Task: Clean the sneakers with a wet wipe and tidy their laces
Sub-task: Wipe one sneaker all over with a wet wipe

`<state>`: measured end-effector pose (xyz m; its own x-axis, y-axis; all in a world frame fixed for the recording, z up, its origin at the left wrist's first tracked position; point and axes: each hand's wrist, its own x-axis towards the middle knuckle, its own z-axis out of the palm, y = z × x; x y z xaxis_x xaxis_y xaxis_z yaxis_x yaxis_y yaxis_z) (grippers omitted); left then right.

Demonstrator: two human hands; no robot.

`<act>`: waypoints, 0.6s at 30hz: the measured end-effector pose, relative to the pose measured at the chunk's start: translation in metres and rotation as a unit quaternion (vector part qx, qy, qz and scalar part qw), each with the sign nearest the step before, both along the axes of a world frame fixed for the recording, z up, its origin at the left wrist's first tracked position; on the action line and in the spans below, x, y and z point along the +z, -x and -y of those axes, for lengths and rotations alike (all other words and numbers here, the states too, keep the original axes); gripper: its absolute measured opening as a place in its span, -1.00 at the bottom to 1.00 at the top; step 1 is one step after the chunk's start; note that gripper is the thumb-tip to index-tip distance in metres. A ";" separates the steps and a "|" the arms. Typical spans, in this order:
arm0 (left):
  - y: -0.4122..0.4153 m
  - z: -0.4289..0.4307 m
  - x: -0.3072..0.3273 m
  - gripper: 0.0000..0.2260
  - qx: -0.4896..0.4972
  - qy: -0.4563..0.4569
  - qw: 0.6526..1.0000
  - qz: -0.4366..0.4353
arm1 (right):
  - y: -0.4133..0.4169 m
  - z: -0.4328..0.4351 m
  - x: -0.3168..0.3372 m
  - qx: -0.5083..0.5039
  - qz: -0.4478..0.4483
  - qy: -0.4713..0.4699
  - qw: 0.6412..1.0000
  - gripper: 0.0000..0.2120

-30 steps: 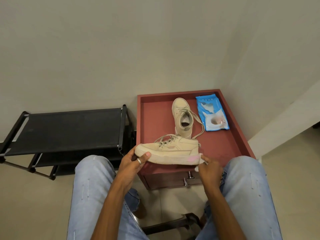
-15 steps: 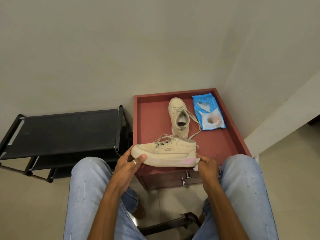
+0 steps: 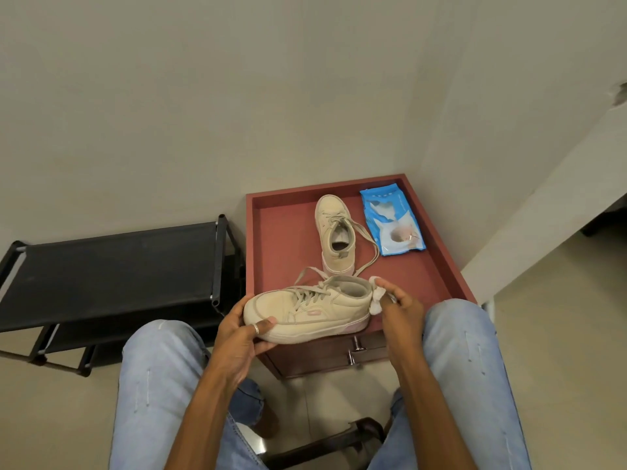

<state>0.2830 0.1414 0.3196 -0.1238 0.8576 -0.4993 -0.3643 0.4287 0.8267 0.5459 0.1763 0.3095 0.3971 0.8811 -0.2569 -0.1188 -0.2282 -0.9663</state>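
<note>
One sneaker (image 3: 314, 312) firmly in left hand (image 3: 237, 344), wet wipe (image 3: 376, 297) tight in right hand (image 3: 402, 310).

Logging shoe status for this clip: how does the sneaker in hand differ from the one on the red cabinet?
The held sneaker is side-on, toe gripped by the left hand, the right hand holding a wipe at its heel; the far sneaker stands untouched on the cabinet top. The held sneaker's toe points left, the far sneaker's away. Both are beige, laces loose.

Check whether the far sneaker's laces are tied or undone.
Undone: the far sneaker's laces trail loose across the red tray.
</note>
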 end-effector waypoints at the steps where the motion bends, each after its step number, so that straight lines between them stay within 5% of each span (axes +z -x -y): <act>1: 0.000 -0.001 -0.001 -0.54 -0.003 -0.001 1.000 -0.001 | -0.001 0.000 0.001 0.000 -0.007 -0.006 1.000 -0.74; 6: 0.004 -0.002 -0.006 -0.45 -0.009 -0.003 1.000 -0.007 | -0.001 0.005 -0.024 0.060 0.131 0.080 0.986 -0.78; 14: 0.006 -0.002 -0.008 -0.45 -0.010 0.000 1.000 -0.005 | -0.001 0.004 -0.015 0.040 0.045 0.062 0.996 -0.72; 18: 0.005 -0.002 -0.010 -0.44 -0.010 -0.001 1.000 -0.004 | 0.001 0.007 -0.028 0.081 0.206 0.123 0.967 -0.80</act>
